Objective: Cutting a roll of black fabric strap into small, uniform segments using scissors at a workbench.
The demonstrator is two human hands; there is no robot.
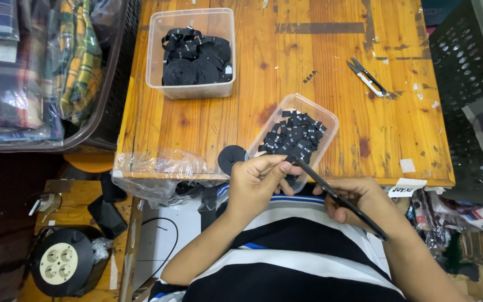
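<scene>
Striped in black, white and blue, the person's shirt (292, 263) fills the bottom of the view, closest to the camera. Just beyond it, both hands meet at the near edge of the wooden counter (286, 100). On the left hand (255, 182), the fingers (275, 163) are pressed together, pinching the end of a thin black label strip (289, 160). On the right hand (359, 198), the fingers are curled tight around black scissors (339, 198), whose blades point up and left to meet the strip right at the left fingertips. To the left of those fingertips, a black roll of tape (230, 157) sits on the counter edge beside crumpled clear plastic (157, 168). Directly beyond the fingertips, touching distance away, a small clear tub (325, 120) holds a heap of cut black labels (294, 137). Farther off and to the left, a larger clear tub (157, 56) holds coils of black ribbon (197, 59). Well away to the right, small thread snips (367, 77) lie on bare wood. Beyond the counter's left side, a basket holds folded plaid shirts (23, 72) in plastic bags.
</scene>
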